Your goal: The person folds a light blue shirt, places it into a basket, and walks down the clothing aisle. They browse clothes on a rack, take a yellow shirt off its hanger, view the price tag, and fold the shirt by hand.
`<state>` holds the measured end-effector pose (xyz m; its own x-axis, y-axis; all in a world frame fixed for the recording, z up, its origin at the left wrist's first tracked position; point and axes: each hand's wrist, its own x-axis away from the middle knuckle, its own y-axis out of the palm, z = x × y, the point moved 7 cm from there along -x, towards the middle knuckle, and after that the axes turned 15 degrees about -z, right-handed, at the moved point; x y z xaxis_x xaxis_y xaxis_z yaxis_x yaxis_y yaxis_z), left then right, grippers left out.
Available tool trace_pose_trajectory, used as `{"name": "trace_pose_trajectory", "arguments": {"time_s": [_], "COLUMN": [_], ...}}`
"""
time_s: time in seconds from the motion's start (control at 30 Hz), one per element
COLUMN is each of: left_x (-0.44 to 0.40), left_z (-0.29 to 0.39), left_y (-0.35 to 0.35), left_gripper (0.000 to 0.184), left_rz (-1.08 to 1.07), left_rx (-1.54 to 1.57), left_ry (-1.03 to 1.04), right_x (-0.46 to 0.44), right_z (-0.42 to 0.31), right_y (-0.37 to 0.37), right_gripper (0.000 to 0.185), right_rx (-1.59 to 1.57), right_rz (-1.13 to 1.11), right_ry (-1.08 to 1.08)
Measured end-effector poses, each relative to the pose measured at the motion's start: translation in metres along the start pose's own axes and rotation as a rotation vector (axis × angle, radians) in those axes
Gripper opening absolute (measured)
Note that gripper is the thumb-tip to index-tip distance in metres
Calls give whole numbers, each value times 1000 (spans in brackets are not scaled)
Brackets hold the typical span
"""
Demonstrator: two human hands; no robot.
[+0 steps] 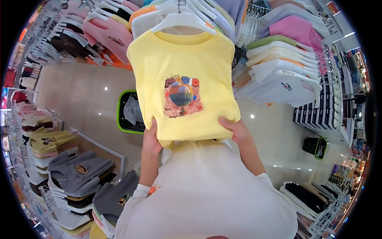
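A yellow shirt [183, 59] with a "MARIO" and balloon print hangs from a white hanger [181, 20] whose metal hook is at the top centre. My left hand [151, 137] grips the shirt's lower left side, thumb on the front. On the lower right side my right hand [235, 129] pinches the fabric, its thumb also on the front. The shirt's lower part is bunched or folded under between the hands, and the fingers behind the cloth are hidden.
Racks of hung shirts stand at the upper left, upper right [284, 83] and lower left [79, 171]. A black basket with a green rim [119, 113] holding a plastic bag is on the floor left of the shirt. Another basket [320, 147] lies at right.
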<state>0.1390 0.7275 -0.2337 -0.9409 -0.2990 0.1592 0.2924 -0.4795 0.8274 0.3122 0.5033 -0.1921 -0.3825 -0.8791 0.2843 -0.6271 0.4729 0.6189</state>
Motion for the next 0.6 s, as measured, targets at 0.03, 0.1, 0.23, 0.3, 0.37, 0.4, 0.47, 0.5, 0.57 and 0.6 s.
{"name": "trace_pose_trajectory", "arguments": {"time_s": [0.03, 0.1, 0.23, 0.3, 0.37, 0.4, 0.47, 0.5, 0.57, 0.6], "left_x": [-1, -4, -5, 0, 5, 6, 6, 5, 3, 3], "left_z": [-2, -11, -22, -27, -29, -28, -29, -26, -25, -26], "left_y": [-2, 1, 19, 11, 0, 1, 1, 11, 15, 15], "left_gripper": [44, 45, 46, 46, 49, 52, 57, 59, 62, 63], "left_rz": [9, 16, 21, 43, 25, -4, -36, -38, -43, -45], "left_rx": [-6, 92, 239, 269, 277, 270, 247, 232, 212, 206], "left_ry": [-9, -45, -53, -39, -34, -36, -39, -35, -33, -37], "right_x": [3, 8, 7, 9, 12, 13, 18, 19, 20, 22], "right_z": [3, 8, 10, 14, 21, 16, 21, 23, 38, 44], "right_y": [-1, -3, 7, 5, 3, 11, 13, 17, 10, 5], "right_gripper": [57, 56, 57, 58, 59, 60, 64, 66, 61, 58], "right_rx": [26, 77, 52, 19, -198, -310, -642, -806, -529, -391], "right_rz": [25, 70, -2, -73, -264, -358, -277, -236, -54, 36], "right_ry": [34, 98, 26, -91, -184, -233, -167, -132, 50, 143]}}
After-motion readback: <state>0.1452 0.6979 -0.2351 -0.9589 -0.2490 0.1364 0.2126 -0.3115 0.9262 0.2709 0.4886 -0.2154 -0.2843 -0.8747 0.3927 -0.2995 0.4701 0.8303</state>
